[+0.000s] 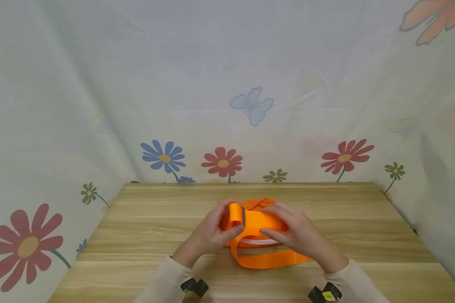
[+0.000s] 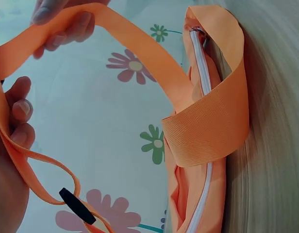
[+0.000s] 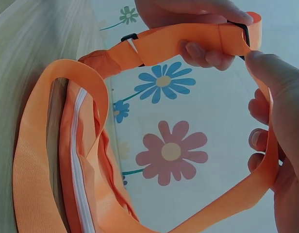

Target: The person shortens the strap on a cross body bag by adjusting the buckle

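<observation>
An orange fabric bag (image 2: 216,194) with a white zipper (image 3: 80,160) lies on the wooden table. Its wide orange strap (image 1: 263,261) rises in loops, one of them sagging in front of the bag. My left hand (image 1: 211,230) grips the strap beside a black slider buckle (image 3: 245,38), where the webbing folds into a small loop. My right hand (image 1: 301,232) holds another stretch of the raised strap, thumb and fingers on either side; its thumb is close to the buckle in the right wrist view. A black slider (image 2: 77,206) hangs on a loop below my left hand.
The pale wooden table (image 1: 155,223) extends to both sides of the hands. Behind it and at the sides hangs a white cloth (image 1: 197,75) printed with flowers and butterflies. Black camera mounts sit at both wrists.
</observation>
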{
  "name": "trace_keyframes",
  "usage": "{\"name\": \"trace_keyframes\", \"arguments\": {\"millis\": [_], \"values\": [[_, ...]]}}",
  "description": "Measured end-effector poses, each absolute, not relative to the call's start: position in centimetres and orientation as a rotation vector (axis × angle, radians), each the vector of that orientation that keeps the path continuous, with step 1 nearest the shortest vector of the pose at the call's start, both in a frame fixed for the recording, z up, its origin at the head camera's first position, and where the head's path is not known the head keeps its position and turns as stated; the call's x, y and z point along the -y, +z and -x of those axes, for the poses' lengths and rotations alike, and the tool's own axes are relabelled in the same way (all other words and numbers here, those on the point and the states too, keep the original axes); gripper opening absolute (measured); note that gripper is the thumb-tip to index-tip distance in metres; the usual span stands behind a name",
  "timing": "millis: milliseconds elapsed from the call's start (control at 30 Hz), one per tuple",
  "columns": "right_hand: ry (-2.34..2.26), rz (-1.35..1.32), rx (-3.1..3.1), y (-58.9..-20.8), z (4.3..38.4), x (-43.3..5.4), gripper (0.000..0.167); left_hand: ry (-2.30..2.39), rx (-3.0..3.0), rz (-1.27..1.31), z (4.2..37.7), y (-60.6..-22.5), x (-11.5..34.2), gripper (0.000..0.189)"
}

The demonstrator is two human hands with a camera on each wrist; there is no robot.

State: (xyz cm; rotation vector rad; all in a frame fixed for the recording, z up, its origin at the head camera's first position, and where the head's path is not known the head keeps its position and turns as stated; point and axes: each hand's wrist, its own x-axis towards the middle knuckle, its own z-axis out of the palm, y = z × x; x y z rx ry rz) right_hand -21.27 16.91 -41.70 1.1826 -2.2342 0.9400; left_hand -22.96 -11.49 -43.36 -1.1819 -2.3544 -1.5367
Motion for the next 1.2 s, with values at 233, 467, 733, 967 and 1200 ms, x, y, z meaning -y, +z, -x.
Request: {"name": "trace_keyframes", "arguments": {"millis": [233, 467, 733, 967, 1200], "values": [[1.023, -1.186, 2.175, -42.0, 21.4, -16.9, 0.04, -1.582, 2.459, 1.036, 23.0, -42.9, 11.4, 0.064], [1.042, -1.188, 2.135, -42.3, 21.5, -16.9, 0.038, -1.619, 2.532, 1.004, 23.1, -43.0, 11.9, 0.059], [1.076, -1.196, 2.121, -42.2, 21.5, -16.8, 0.048, -1.796, 2.49, 0.944, 23.0, -43.1, 12.6, 0.057], [1.105, -1.17, 2.174, -42.3, 21.5, -16.7, 0.045, -1.766, 2.477, 0.989, 22.8, -43.0, 12.4, 0.052], [1.086, -1.171, 2.152, -42.2, 21.5, -16.2, 0.041, -1.687, 2.483, 1.033, 22.9, -43.1, 11.6, 0.053]]}}
